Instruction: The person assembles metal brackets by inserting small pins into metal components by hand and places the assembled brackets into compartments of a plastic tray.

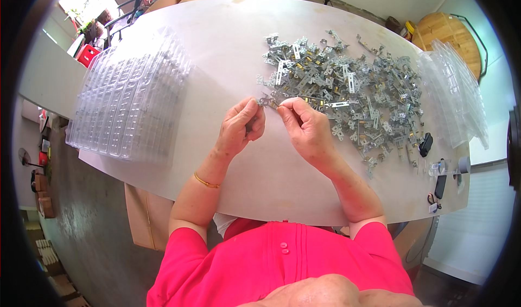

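Note:
Between my two hands, a small silvery metal bracket (268, 102) with a brass-coloured bit is held above the white table (233, 73). My left hand (241, 123) pinches its left end between thumb and forefinger, the other fingers curled in. At its right end, the thumb and forefinger of my right hand (306, 125) are pressed together on it. Just beyond and to the right spreads a loose heap of similar metal brackets (347, 84), some with brass-coloured parts. The fine shape of the held piece is too small to make out.
A tall stack of clear plastic trays (125, 100) stands on the left. More clear plastic trays (453, 92) lean at the right edge. Near them lie a black object (426, 144), a tape roll (463, 165) and a dark flat device (440, 186). A cardboard box (146, 214) sits below the table.

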A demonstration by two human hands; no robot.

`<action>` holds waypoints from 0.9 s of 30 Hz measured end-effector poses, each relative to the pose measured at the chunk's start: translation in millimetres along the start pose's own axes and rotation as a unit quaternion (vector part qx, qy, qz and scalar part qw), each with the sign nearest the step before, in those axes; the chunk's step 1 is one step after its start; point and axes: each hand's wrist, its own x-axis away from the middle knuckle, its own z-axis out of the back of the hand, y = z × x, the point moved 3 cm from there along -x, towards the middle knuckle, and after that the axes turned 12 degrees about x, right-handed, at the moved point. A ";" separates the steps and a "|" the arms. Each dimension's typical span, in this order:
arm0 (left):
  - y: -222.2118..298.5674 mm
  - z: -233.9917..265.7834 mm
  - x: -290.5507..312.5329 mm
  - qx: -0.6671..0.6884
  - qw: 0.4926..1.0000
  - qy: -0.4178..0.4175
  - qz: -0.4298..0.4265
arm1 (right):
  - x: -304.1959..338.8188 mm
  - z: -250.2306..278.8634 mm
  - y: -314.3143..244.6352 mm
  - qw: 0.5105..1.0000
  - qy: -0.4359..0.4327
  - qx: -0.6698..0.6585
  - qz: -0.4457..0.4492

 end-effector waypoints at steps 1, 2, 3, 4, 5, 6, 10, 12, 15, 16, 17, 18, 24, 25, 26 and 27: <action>-0.3 0.0 0.1 0.000 1.000 0.000 0.000 | -0.2 -0.1 -0.2 1.000 -0.001 0.002 0.003; -0.9 0.2 0.1 -0.009 1.000 0.004 0.001 | -0.3 0.3 -0.5 1.000 -0.001 0.002 0.003; -1.4 0.5 0.2 -0.018 1.000 0.008 0.003 | -0.3 0.5 -0.6 1.000 -0.007 0.005 -0.002; -1.8 1.3 0.4 -0.018 1.000 0.008 0.003 | -0.5 0.6 -0.6 1.000 -0.013 0.007 -0.006; -1.4 2.5 0.9 -0.040 0.999 0.007 -0.009 | -0.7 0.6 -0.7 1.000 -0.013 0.007 -0.006; -0.6 3.3 1.5 -0.063 0.998 0.005 -0.021 | -1.0 0.6 -1.3 1.000 -0.012 0.012 0.002; 9.1 -0.3 5.2 -0.195 0.977 0.009 -0.081 | -1.4 3.1 -1.7 1.000 -0.025 0.016 0.001; 12.7 -2.4 7.8 -0.260 0.961 -0.013 -0.097 | -1.7 3.7 -1.0 1.000 -0.030 0.011 0.001; 11.7 -9.6 10.1 -0.314 0.943 -0.008 -0.107 | -1.6 1.7 2.3 0.998 -0.057 -0.028 -0.024; 11.2 -9.8 10.2 -0.314 0.943 -0.008 -0.107 | -1.7 0.2 4.0 0.994 -0.078 -0.062 -0.050; 10.8 -10.6 10.2 -0.341 0.933 -0.017 -0.111 | -2.0 0.9 4.2 0.994 -0.079 -0.062 -0.049; 10.4 -11.5 10.4 -0.367 0.923 -0.027 -0.115 | -1.7 0.3 5.3 0.986 -0.112 -0.106 -0.064; 9.0 -16.6 9.5 -0.439 0.874 -0.071 -0.195 | -6.4 3.4 9.0 0.950 -0.200 -0.215 -0.104; 7.4 -16.3 9.3 -0.439 0.874 -0.071 -0.195 | -6.5 4.1 8.5 0.953 -0.202 -0.200 -0.106; 6.2 -17.4 9.4 -0.456 0.861 -0.083 -0.211 | -5.5 2.3 12.2 0.953 -0.202 -0.200 -0.106; 5.3 -19.0 9.6 -0.472 0.847 -0.095 -0.227 | -4.7 0.3 17.7 0.965 -0.179 -0.176 -0.078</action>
